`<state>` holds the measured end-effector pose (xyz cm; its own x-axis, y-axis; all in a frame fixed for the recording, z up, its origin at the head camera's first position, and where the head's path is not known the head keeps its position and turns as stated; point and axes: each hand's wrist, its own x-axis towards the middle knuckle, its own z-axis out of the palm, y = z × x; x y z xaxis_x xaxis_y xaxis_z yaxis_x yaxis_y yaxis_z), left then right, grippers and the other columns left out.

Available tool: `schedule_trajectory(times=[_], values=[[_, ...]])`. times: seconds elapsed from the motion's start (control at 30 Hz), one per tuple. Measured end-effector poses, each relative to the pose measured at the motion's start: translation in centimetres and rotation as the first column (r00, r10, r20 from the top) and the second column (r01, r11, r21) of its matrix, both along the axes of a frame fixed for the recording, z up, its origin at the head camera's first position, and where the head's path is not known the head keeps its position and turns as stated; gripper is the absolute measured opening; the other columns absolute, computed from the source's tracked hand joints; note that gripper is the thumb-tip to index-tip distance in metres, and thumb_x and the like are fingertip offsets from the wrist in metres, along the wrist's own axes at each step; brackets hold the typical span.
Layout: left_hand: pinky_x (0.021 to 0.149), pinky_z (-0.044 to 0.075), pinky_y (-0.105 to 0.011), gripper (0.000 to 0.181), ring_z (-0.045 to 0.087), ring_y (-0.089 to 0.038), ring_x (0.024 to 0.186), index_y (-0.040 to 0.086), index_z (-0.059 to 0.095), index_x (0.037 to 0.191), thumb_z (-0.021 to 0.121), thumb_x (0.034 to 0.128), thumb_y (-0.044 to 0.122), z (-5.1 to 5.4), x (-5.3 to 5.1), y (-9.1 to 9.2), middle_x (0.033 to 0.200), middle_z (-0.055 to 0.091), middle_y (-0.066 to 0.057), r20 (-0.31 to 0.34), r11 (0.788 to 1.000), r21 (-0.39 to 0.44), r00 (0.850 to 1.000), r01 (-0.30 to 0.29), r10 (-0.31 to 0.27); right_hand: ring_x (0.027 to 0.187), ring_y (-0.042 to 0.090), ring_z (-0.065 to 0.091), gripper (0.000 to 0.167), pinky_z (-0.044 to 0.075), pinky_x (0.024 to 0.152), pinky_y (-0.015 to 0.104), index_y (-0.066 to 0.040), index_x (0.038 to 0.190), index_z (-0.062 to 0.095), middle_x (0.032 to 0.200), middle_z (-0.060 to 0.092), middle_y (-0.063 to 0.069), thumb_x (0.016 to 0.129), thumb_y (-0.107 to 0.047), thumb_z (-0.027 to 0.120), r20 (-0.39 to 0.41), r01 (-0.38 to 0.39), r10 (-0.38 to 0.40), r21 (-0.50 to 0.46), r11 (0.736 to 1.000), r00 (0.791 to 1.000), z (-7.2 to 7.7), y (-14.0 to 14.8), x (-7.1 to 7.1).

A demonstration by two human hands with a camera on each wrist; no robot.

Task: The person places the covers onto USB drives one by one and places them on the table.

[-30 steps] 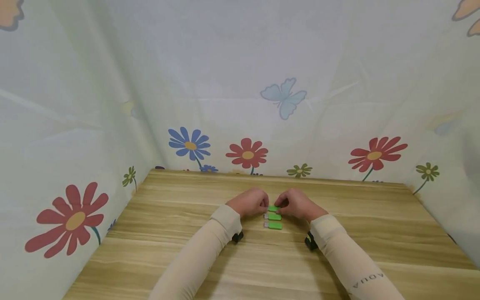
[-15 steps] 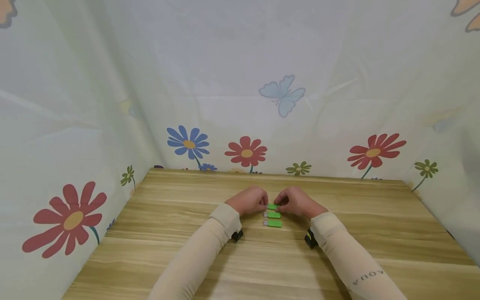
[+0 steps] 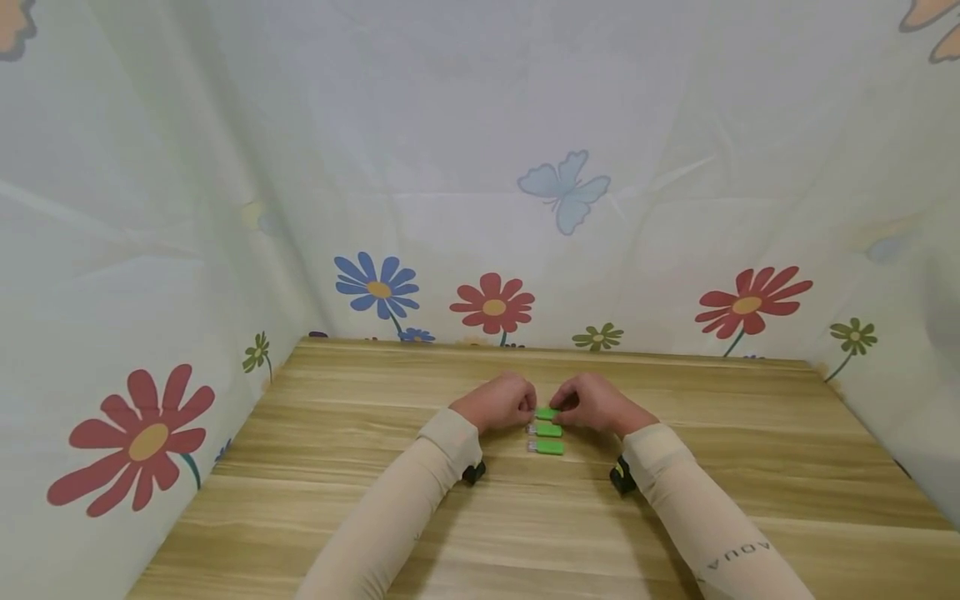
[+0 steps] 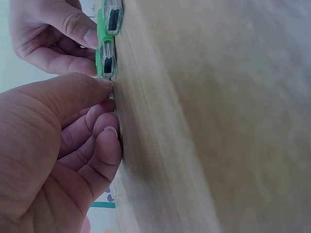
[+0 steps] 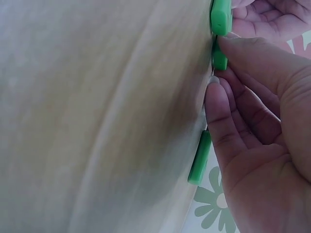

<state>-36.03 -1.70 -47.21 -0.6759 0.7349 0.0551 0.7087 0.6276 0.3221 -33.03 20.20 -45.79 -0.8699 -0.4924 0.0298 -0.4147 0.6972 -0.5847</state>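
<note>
Three green USB flash drives with clear ends lie in a column in the head view: the nearest drive (image 3: pixel 550 448), the middle drive (image 3: pixel 549 431) and the farthest drive (image 3: pixel 546 414). At the clear end of the farthest one, the thumb and fingers of my left hand (image 3: pixel 501 402) pinch. My right hand (image 3: pixel 596 404) pinches the green end of the same drive from the other side. Fingers cover much of that drive in both wrist views. Past the right fingertips, the right wrist view shows another green piece (image 5: pixel 199 158) lying on the tabletop.
The wood-grain table (image 3: pixel 360 383) reaches back to a pale curtain (image 3: pixel 450 125) printed with flowers and a butterfly. More of the curtain hangs at the left and right sides. A dark wrist camera (image 3: pixel 622 477) sits under the right cuff.
</note>
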Motion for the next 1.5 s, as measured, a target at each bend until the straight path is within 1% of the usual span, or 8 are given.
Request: schedule_trajectory(times=[0.17,0.43,0.73,0.83,1.03,1.17,1.3,1.5], values=[[0.069,0.05,-0.018,0.005,0.059,-0.006,0.071,0.013,0.074,0.094,0.072,0.0942,0.018,0.3,0.2,-0.2,0.079,0.066,0.007,0.037,1.0,0.002,0.999,-0.019,0.019,0.082,0.009,0.068,0.011,0.057,0.074,0.027,-0.008,0.094,0.08,0.091,0.078,0.002,0.084,-0.012,0.084,0.004,0.01,-0.01,0.006,1.0,1.0,0.0,-0.1,0.0],[0.083,0.054,-0.027,0.014,0.061,-0.01,0.085,0.014,0.073,0.107,0.066,0.0964,0.02,1.1,0.4,-1.1,0.094,0.069,0.005,0.112,0.99,0.006,0.984,-0.144,0.142,0.083,0.011,0.065,0.013,0.055,0.072,0.029,-0.008,0.097,0.079,0.094,0.077,0.002,0.087,-0.017,0.082,0.056,0.062,-0.061,-0.001,0.998,0.997,0.3,-0.1,0.2],[0.073,0.051,-0.028,0.007,0.058,-0.016,0.077,0.012,0.07,0.098,0.069,0.0959,0.019,2.0,-1.0,-2.8,0.084,0.064,0.0,-0.049,0.985,0.039,0.985,-0.166,0.168,0.086,0.015,0.067,0.014,0.057,0.078,0.036,-0.006,0.098,0.079,0.095,0.076,0.005,0.092,-0.018,0.075,0.003,0.112,-0.112,0.01,0.994,0.994,1.7,0.7,-0.1],[0.084,0.055,-0.031,0.014,0.062,-0.018,0.088,0.01,0.072,0.105,0.07,0.0952,0.02,2.0,-1.3,-3.4,0.096,0.07,-0.002,-0.103,0.985,0.0,0.98,-0.171,0.17,0.085,0.016,0.067,0.013,0.057,0.079,0.038,-0.004,0.098,0.078,0.093,0.076,0.006,0.091,-0.014,0.075,-0.047,0.105,-0.103,0.035,0.994,0.994,2.1,1.2,-0.2],[0.108,0.049,-0.037,0.035,0.064,-0.024,0.119,0.005,0.069,0.126,0.071,0.0946,0.02,2.5,-1.2,-4.2,0.126,0.069,-0.009,-0.124,0.98,-0.064,0.976,-0.19,0.181,0.085,0.024,0.069,0.015,0.058,0.079,0.045,0.0,0.096,0.077,0.092,0.076,0.012,0.082,-0.006,0.077,-0.233,0.097,-0.06,0.149,0.984,0.971,2.2,2.4,-0.8],[0.112,0.047,-0.037,0.038,0.061,-0.024,0.125,0.006,0.067,0.13,0.07,0.0952,0.022,2.9,-1.1,-4.5,0.132,0.067,-0.009,-0.13,0.975,-0.101,0.974,-0.197,0.183,0.094,0.031,0.07,0.023,0.057,0.084,0.049,0.0,0.1,0.077,0.1,0.076,0.015,0.08,-0.01,0.082,-0.243,0.111,-0.065,0.182,0.977,0.968,2.2,3.1,-1.2],[0.107,0.049,-0.036,0.035,0.063,-0.022,0.116,0.006,0.069,0.126,0.069,0.0958,0.023,3.0,-1.2,-4.5,0.125,0.069,-0.008,-0.151,0.973,-0.141,0.975,-0.182,0.16,0.098,0.033,0.069,0.031,0.056,0.087,0.05,0.0,0.103,0.076,0.104,0.075,0.016,0.078,-0.014,0.086,-0.204,0.094,-0.052,0.207,0.974,0.978,2.0,3.5,-1.7],[0.079,0.046,-0.03,0.015,0.052,-0.017,0.081,0.009,0.07,0.103,0.069,0.0949,0.021,3.0,-1.5,-4.4,0.089,0.06,-0.002,-0.151,0.969,-0.18,0.978,-0.168,0.142,0.099,0.029,0.069,0.031,0.057,0.089,0.049,-0.001,0.107,0.076,0.107,0.076,0.013,0.08,-0.015,0.084,-0.135,0.074,-0.043,0.233,0.97,0.99,1.7,3.7,-2.3]])
